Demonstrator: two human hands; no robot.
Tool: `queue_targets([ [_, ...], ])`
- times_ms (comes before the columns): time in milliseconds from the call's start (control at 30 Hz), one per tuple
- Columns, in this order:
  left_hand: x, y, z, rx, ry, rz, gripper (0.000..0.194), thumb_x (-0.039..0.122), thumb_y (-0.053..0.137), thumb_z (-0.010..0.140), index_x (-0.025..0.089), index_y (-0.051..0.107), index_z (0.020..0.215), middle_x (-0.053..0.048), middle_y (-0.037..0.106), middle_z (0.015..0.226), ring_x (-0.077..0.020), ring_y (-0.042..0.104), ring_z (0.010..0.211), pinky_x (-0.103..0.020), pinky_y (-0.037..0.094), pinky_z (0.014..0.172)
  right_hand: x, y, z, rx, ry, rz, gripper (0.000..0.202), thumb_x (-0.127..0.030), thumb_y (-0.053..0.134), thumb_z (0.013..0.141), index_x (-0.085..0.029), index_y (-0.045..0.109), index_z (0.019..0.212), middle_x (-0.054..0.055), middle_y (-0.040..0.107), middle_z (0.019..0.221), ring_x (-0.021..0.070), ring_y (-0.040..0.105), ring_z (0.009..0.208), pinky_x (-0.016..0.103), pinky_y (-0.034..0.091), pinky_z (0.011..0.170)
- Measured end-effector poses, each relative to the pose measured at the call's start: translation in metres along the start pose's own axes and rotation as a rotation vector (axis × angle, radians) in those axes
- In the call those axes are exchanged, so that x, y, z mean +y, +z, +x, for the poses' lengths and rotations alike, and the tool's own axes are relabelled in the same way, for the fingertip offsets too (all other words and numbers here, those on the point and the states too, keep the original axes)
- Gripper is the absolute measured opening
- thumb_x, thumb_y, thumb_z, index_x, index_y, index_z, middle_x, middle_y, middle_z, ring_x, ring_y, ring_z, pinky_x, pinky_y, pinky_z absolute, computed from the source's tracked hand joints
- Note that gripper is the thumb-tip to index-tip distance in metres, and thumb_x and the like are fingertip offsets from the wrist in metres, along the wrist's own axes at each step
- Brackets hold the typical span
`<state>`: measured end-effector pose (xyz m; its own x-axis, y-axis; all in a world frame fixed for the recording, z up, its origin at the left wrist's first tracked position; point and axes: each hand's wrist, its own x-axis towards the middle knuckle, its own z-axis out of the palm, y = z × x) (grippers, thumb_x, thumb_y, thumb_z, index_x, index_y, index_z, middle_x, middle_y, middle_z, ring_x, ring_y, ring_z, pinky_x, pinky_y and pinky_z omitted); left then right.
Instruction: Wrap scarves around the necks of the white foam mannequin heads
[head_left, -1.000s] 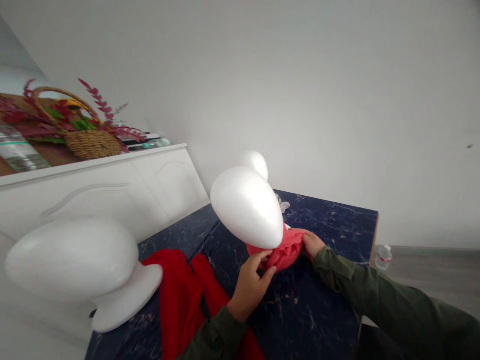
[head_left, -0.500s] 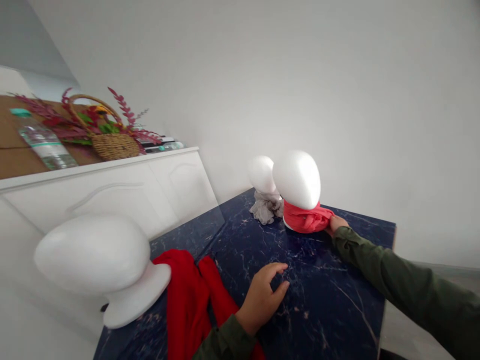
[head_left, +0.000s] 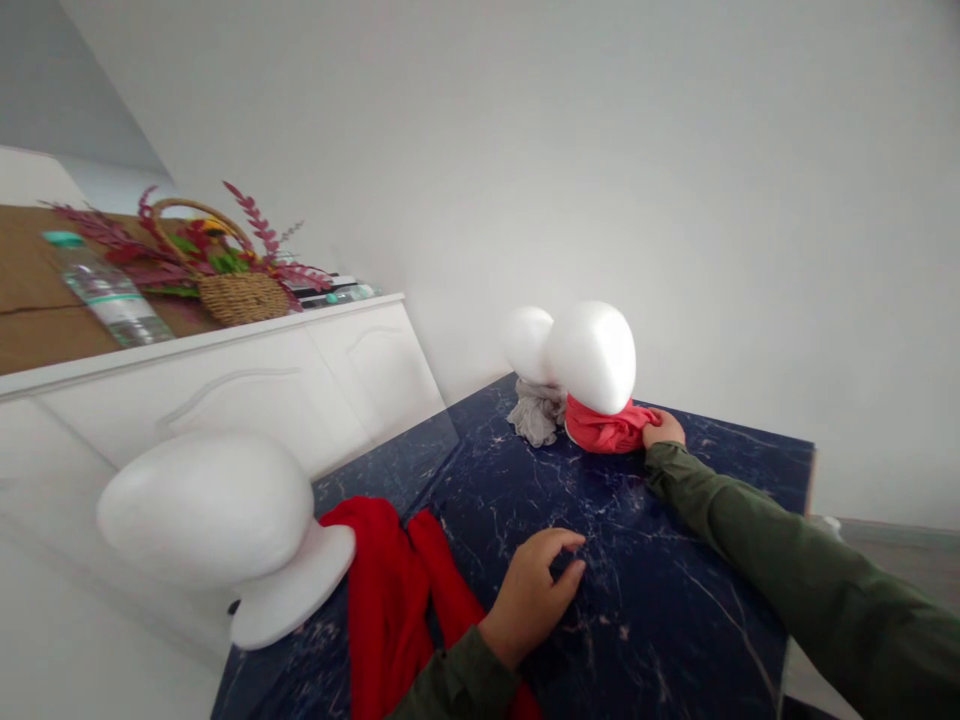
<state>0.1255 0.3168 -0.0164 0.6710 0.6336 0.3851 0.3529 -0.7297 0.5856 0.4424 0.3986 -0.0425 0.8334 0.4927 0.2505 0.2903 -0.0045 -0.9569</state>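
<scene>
At the far side of the table, a coral scarf (head_left: 606,428) is wrapped around the neck of a white mannequin head (head_left: 592,355). My right hand (head_left: 664,430) is closed on the right side of this scarf. My left hand (head_left: 534,594) hovers low over the dark marbled table (head_left: 637,590), thumb and fingers apart, holding nothing. A red scarf (head_left: 390,590) lies partly under my left forearm. Beside it, at the near left, stands a bare white mannequin head (head_left: 210,510) on its round base.
Behind the coral scarf stands another white head (head_left: 527,340) with a grey scarf (head_left: 538,412) round its neck. A white cabinet (head_left: 300,385) borders the table's left; on it are a wicker basket (head_left: 244,298) of artificial flowers and a plastic bottle (head_left: 112,295). A wall rises behind.
My right hand has shifted slightly left and up against the coral scarf, its fingers now closer to the wrap. My left hand stays about where it was. The view has turned a little.
</scene>
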Motion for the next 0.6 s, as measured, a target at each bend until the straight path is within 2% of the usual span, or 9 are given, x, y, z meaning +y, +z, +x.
queue_targets([
  [100,0.002,-0.011,0.003,-0.029,0.028,0.169,0.027,0.026,0.046,0.078,0.021,0.056,0.103,-0.004,0.060,0.104,-0.0171,0.052,0.098,-0.032,0.037,0.090,-0.004,-0.003,-0.003,0.033,0.023,-0.024,0.041,-0.011,0.049,0.062,-0.008,0.056,0.101,0.012,0.058,0.096,0.0226,0.052,0.092,0.036,0.037,0.088],
  [200,-0.002,-0.040,0.006,-0.108,-0.044,0.459,0.032,0.033,0.047,0.078,0.019,0.054,0.105,-0.008,0.059,0.106,-0.0219,0.051,0.100,-0.035,0.036,0.090,-0.010,-0.008,-0.007,0.050,0.010,-0.038,0.044,-0.014,0.049,0.062,-0.008,0.055,0.105,0.012,0.053,0.108,0.0237,0.046,0.103,0.036,0.032,0.093],
  [333,-0.030,-0.090,0.003,-0.140,-0.418,0.799,0.040,0.044,0.043,0.077,0.013,0.054,0.100,-0.015,0.061,0.095,-0.0274,0.056,0.093,-0.036,0.041,0.078,-0.018,-0.016,-0.019,0.131,-0.114,-0.104,0.046,-0.020,0.049,0.065,-0.002,0.052,0.107,0.016,0.048,0.111,0.0256,0.038,0.110,0.036,0.024,0.098],
  [400,-0.051,-0.108,-0.001,-0.132,-0.624,0.895,0.046,0.049,0.040,0.077,0.010,0.053,0.097,-0.018,0.060,0.092,-0.0295,0.057,0.090,-0.037,0.042,0.074,-0.024,-0.020,-0.032,0.235,-0.253,-0.146,0.049,-0.022,0.049,0.066,-0.001,0.049,0.110,0.019,0.045,0.113,0.0274,0.035,0.112,0.039,0.022,0.098],
  [467,-0.072,-0.116,-0.006,-0.157,-0.747,0.902,0.049,0.051,0.040,0.075,0.008,0.054,0.093,-0.020,0.060,0.090,-0.0309,0.058,0.086,-0.038,0.043,0.071,-0.032,-0.022,-0.053,0.296,-0.455,-0.142,0.049,-0.024,0.049,0.067,-0.003,0.046,0.112,0.019,0.042,0.116,0.0280,0.032,0.114,0.043,0.022,0.098],
  [500,-0.081,-0.117,-0.008,-0.175,-0.768,0.887,0.048,0.049,0.041,0.076,0.007,0.055,0.091,-0.022,0.060,0.089,-0.0313,0.059,0.085,-0.038,0.043,0.070,-0.037,-0.023,-0.066,0.263,-0.580,-0.119,0.047,-0.024,0.049,0.068,-0.006,0.046,0.112,0.017,0.042,0.116,0.0272,0.032,0.114,0.044,0.023,0.097],
  [533,-0.087,-0.116,-0.009,-0.186,-0.764,0.873,0.044,0.045,0.042,0.077,0.005,0.056,0.090,-0.023,0.060,0.088,-0.0313,0.059,0.085,-0.038,0.043,0.070,-0.042,-0.022,-0.082,0.158,-0.714,-0.093,0.043,-0.024,0.048,0.070,-0.009,0.046,0.111,0.016,0.044,0.114,0.0257,0.034,0.113,0.043,0.025,0.096],
  [567,-0.091,-0.113,-0.009,-0.192,-0.739,0.859,0.038,0.038,0.042,0.077,0.005,0.056,0.089,-0.023,0.060,0.088,-0.0307,0.059,0.085,-0.038,0.043,0.071,-0.047,-0.021,-0.099,0.000,-0.840,-0.060,0.038,-0.023,0.047,0.072,-0.012,0.048,0.109,0.013,0.047,0.110,0.0238,0.038,0.110,0.042,0.028,0.095],
  [600,-0.093,-0.109,-0.008,-0.195,-0.702,0.843,0.032,0.032,0.042,0.078,0.005,0.056,0.088,-0.023,0.060,0.089,-0.0294,0.058,0.087,-0.037,0.042,0.074,-0.051,-0.019,-0.116,-0.210,-0.949,-0.028,0.033,-0.022,0.045,0.074,-0.014,0.049,0.106,0.011,0.050,0.106,0.0217,0.042,0.105,0.039,0.032,0.092],
])
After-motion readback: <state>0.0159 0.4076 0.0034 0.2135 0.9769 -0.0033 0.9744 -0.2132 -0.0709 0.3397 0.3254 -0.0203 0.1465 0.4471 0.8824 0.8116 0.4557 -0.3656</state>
